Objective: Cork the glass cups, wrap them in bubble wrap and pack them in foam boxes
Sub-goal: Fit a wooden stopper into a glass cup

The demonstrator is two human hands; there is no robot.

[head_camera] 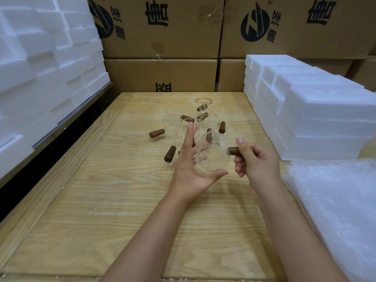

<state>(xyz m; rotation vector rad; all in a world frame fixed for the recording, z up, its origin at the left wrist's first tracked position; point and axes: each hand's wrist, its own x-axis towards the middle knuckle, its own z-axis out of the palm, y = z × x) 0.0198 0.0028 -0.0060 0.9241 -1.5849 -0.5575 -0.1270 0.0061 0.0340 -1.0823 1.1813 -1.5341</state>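
Both arms are uncovered: the left forearm (146,237) and the right forearm (295,231) show bare skin from the lower edge of the view to the wrists. The left hand (189,174) and the right hand (258,161) are bare as well. The fingers are slender, and the right thumbnail (240,141) is trimmed short.

Packing area in a warehouse: stacked printed cartons (162,43), white foam boxes (317,110), bubble wrap sheets (341,200), plywood bench (101,200).
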